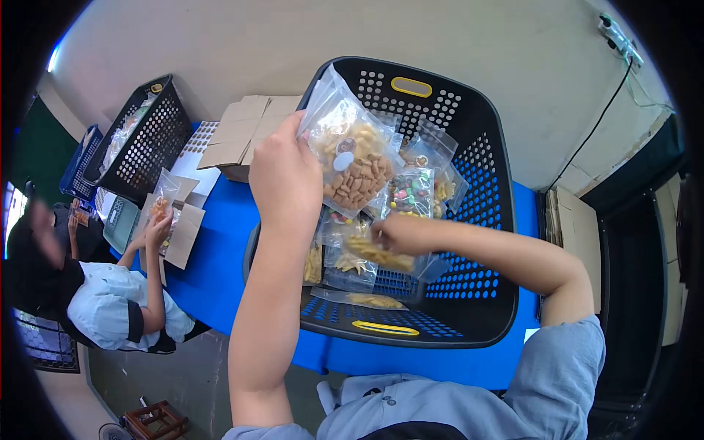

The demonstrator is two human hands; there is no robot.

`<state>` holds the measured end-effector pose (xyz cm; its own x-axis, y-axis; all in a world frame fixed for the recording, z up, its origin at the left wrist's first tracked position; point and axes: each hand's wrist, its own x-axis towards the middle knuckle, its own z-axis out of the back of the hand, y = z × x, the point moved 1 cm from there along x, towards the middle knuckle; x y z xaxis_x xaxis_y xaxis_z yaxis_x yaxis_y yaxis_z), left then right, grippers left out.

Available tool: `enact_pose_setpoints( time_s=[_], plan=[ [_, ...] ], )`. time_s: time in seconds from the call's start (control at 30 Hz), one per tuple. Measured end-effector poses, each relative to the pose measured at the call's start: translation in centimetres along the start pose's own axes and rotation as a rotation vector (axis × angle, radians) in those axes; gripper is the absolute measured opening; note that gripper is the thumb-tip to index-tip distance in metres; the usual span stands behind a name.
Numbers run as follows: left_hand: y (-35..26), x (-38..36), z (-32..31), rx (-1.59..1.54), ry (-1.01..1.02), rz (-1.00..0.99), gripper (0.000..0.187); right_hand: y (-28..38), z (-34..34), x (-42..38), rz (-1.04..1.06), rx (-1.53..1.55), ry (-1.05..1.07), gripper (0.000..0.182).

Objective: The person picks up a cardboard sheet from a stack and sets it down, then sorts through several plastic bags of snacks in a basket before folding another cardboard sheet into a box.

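Observation:
My left hand (pixel 290 165) grips the top of clear snack bags (pixel 352 165), raised over the left side of a black perforated basket (pixel 484 110). Brown pillow-shaped pieces and pale yellow snacks show through the plastic, with a round whitish sticker. Inside the basket, my right hand (pixel 396 233) is closed on a clear bag of yellowish snacks (pixel 374 253), slightly blurred. Around it lie several more packets, among them one with colourful pieces (pixel 412 192) and a flat one (pixel 363 299) near the front wall.
Blue-covered table (pixel 220 257) under the basket. An open cardboard box (pixel 246 132) stands to its left, with another black basket (pixel 147 139) beyond. At the left, a co-worker (pixel 117 301) holds a small bag (pixel 165 198). Folded cardboard (pixel 579 242) leans at the right.

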<state>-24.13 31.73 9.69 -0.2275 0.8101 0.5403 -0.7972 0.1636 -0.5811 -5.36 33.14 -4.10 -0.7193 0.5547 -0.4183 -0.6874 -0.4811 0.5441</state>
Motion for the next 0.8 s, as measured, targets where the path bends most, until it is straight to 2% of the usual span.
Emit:
enact_pose_setpoints(
  time_s=[0.03,0.1,0.17,0.2,0.27,0.3,0.37,0.4,0.47,0.57,0.6,0.73,0.8],
  plan=[
    [0.1,0.0,-0.1,0.002,-0.003,-0.001,0.024,0.5,-1.4,0.4,-0.014,-0.015,0.025,0.029],
    [0.2,-0.1,-0.2,0.024,0.003,-0.014,0.024,0.1,-5.6,1.6,0.105,0.093,0.232,0.051],
    [0.0,-0.2,-0.2,0.032,0.006,-0.011,0.024,-2.8,-12.6,3.1,0.297,-0.085,0.216,0.075],
    [0.0,-0.3,-0.2,0.034,0.016,-0.007,0.024,-1.8,-12.1,3.1,0.300,-0.086,0.218,0.075],
    [0.1,-0.1,0.0,0.029,0.042,0.003,0.024,0.9,-10.6,2.3,-0.036,0.019,0.598,0.087],
    [0.2,0.0,0.0,0.022,0.065,0.011,0.024,0.0,-11.2,2.8,-0.037,0.017,0.603,0.087],
    [0.4,0.1,-0.1,0.016,0.051,0.003,0.024,-2.8,-13.0,4.1,0.136,-0.003,0.463,0.076],
    [0.4,0.2,-0.1,0.011,0.040,-0.010,0.024,-2.3,-12.9,3.9,0.136,-0.005,0.464,0.076],
    [0.1,0.1,-0.1,0.025,0.036,-0.007,0.024,-1.1,-12.2,3.2,-0.064,0.057,0.302,0.059],
    [-0.2,0.0,-0.2,0.038,0.039,-0.011,0.024,-2.5,-11.7,4.1,-0.113,0.001,0.214,0.054],
    [-0.2,0.0,-0.2,0.037,0.041,-0.016,0.024,-3.3,-11.7,4.6,-0.072,-0.006,0.106,0.043],
    [-0.2,0.1,0.0,0.029,0.058,0.010,0.024,0.0,-6.5,5.0,-0.154,-0.063,0.196,0.047],
    [0.0,0.1,0.0,0.051,0.041,-0.004,0.025,1.5,-3.5,4.7,-0.147,0.029,0.129,0.047]
  ],
)
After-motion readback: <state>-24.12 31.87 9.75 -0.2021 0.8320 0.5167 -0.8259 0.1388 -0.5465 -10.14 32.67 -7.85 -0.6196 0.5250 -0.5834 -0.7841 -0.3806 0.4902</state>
